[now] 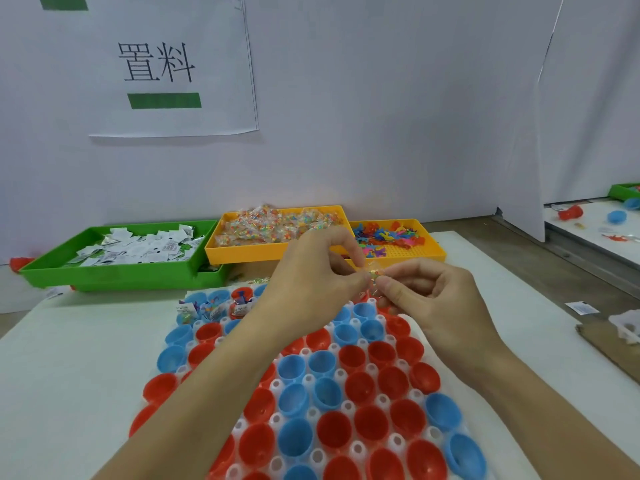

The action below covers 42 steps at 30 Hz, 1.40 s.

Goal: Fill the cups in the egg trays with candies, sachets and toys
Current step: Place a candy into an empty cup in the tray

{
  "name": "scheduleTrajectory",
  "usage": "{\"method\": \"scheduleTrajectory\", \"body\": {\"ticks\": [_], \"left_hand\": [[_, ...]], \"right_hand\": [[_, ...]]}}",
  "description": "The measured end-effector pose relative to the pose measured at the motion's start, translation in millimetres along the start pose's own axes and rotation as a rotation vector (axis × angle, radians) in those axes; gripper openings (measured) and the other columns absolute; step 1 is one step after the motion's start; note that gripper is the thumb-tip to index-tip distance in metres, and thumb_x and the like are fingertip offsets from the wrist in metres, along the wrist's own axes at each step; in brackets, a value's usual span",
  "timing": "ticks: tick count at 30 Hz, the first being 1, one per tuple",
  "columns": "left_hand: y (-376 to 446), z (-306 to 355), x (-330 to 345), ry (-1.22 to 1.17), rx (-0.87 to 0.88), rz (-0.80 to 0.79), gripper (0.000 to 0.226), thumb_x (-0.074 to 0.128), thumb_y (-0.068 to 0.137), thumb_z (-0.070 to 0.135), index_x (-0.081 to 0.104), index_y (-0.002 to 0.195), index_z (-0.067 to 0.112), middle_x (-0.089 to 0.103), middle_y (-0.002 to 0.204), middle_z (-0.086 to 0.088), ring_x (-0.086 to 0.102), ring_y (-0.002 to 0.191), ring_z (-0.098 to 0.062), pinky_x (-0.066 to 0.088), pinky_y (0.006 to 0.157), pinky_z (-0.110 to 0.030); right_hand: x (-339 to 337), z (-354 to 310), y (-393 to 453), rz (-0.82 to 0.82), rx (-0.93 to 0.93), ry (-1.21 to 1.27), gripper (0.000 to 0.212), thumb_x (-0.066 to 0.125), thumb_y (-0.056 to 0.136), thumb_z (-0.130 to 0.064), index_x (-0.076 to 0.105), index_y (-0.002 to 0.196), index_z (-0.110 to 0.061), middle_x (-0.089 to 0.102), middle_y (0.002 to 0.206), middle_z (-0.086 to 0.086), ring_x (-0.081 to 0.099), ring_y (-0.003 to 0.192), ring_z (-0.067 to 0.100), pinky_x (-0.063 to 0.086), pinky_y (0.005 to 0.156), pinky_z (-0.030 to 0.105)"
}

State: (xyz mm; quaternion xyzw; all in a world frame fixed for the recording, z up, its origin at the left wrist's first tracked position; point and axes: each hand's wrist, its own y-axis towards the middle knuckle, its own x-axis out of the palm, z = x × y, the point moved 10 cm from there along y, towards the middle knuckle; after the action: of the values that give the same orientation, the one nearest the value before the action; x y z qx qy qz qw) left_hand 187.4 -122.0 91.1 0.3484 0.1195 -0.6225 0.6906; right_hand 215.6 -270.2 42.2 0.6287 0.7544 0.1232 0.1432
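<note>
Head view: left hand (313, 271) and right hand (427, 292) raised together above the far part of the white plastic egg tray (372, 370), fingertips meeting. Between them, a small clear-wrapped candy packet with coloured bits (373, 274), pinched from both sides by thumb and curled fingers of each hand. Underneath, red and blue plastic half-shell cups (360, 388) seated in rows in the tray, most near ones looking bare inside. At the tray's far left corner, a few filled cups (211, 308) holding sachets, candy and toy pieces. Tray resting on a white table surface (83, 358).

Beyond the tray, three bins in a row against the wall: green plastic bin of white paper sachets (138, 251) at left, yellow plastic bin heaped with clear candy packets (277, 225) in the middle, lower yellow perforated bin of small bright plastic toys (389, 237) at right, partly hidden behind the hands. On the wall above, a white paper sign with black characters and a green bar (162, 71). At far right, a loose white sachet (583, 308) beside a brown cardboard piece (613, 344).
</note>
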Motion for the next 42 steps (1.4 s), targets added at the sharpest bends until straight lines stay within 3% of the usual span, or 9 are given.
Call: {"method": "scheduleTrajectory", "body": {"ticks": [3,8,11,15,21,25,31,35,42], "left_hand": [[0.0,5.8,1.5,0.066,0.05,0.026,0.015,0.074,0.083,0.009,0.065,0.075,0.02,0.071,0.064,0.003,0.065,0.056,-0.005,0.052,0.056,-0.018],[0.4,14.8,9.5,0.085,0.125,-0.024,0.01,0.069,0.088,0.017,0.068,0.078,0.021,0.072,0.073,0.003,0.067,0.068,-0.01,0.057,0.068,-0.032],[1.3,13.9,6.5,0.097,0.132,0.014,0.014,0.065,0.093,0.015,0.066,0.08,0.021,0.072,0.071,0.004,0.065,0.066,-0.009,0.054,0.067,-0.028],[2.3,1.3,2.9,-0.058,0.039,0.038,0.005,0.067,0.092,0.014,0.07,0.088,0.016,0.073,0.067,0.004,0.065,0.057,-0.005,0.054,0.058,-0.018],[2.3,-18.0,15.9,-0.244,-0.112,-0.096,0.01,0.074,0.087,0.025,0.074,0.09,0.015,0.075,0.076,-0.002,0.067,0.064,-0.009,0.058,0.066,-0.025],[0.3,-22.1,23.4,-0.282,-0.154,-0.144,0.017,0.075,0.084,0.026,0.072,0.093,0.011,0.075,0.076,-0.007,0.07,0.066,-0.011,0.059,0.067,-0.022],[3.9,-15.8,12.2,-0.098,-0.068,-0.082,0.013,0.083,0.077,0.015,0.072,0.081,0.013,0.073,0.072,-0.003,0.067,0.064,-0.012,0.058,0.067,-0.032],[2.7,-5.2,10.2,0.041,0.025,-0.045,0.015,0.085,0.075,0.017,0.07,0.075,0.019,0.071,0.07,0.003,0.064,0.061,-0.006,0.053,0.059,-0.02],[0.1,-5.5,23.0,0.085,0.026,-0.139,0.021,0.085,0.075,0.029,0.073,0.088,0.018,0.072,0.075,0.005,0.067,0.065,-0.006,0.057,0.06,-0.021]], "right_hand": [[2.4,6.6,-0.5,-0.004,0.053,0.037,0.006,0.074,0.085,-0.015,0.072,0.088,-0.011,0.077,0.076,0.005,0.074,0.067,0.015,0.054,0.059,0.017],[-0.1,14.4,-1.6,0.031,0.143,0.118,0.023,0.074,0.073,-0.031,0.074,0.088,-0.013,0.077,0.078,0.009,0.074,0.072,0.019,0.055,0.062,0.02],[-0.1,17.3,-1.0,0.035,0.166,0.128,0.004,0.075,0.084,-0.02,0.076,0.084,-0.017,0.077,0.079,0.009,0.075,0.074,0.019,0.055,0.062,0.02],[-2.7,13.9,-1.0,0.046,0.141,0.057,0.006,0.075,0.082,-0.024,0.079,0.083,-0.029,0.076,0.083,0.001,0.072,0.079,0.015,0.053,0.068,0.025],[-0.5,7.2,-2.0,0.015,0.107,0.068,0.022,0.075,0.068,-0.038,0.08,0.087,-0.027,0.077,0.087,0.001,0.073,0.083,0.017,0.056,0.073,0.03],[2.2,3.6,-4.5,-0.004,0.073,0.058,0.032,0.076,0.061,-0.044,0.08,0.086,-0.024,0.078,0.087,0.0,0.074,0.084,0.016,0.058,0.069,0.022],[10.6,4.8,-4.0,-0.073,0.119,0.201,0.016,0.071,0.077,-0.022,0.08,0.088,-0.015,0.077,0.088,0.011,0.075,0.081,0.021,0.057,0.067,0.02],[7.2,-5.2,-4.9,-0.052,0.056,0.061,0.021,0.072,0.072,-0.027,0.078,0.09,-0.02,0.078,0.083,0.001,0.075,0.078,0.014,0.055,0.065,0.015],[-8.0,-6.8,1.3,-0.041,0.019,-0.168,0.018,0.073,0.084,-0.001,0.078,0.079,-0.018,0.076,0.074,-0.002,0.072,0.069,0.011,0.055,0.062,0.016]]}}
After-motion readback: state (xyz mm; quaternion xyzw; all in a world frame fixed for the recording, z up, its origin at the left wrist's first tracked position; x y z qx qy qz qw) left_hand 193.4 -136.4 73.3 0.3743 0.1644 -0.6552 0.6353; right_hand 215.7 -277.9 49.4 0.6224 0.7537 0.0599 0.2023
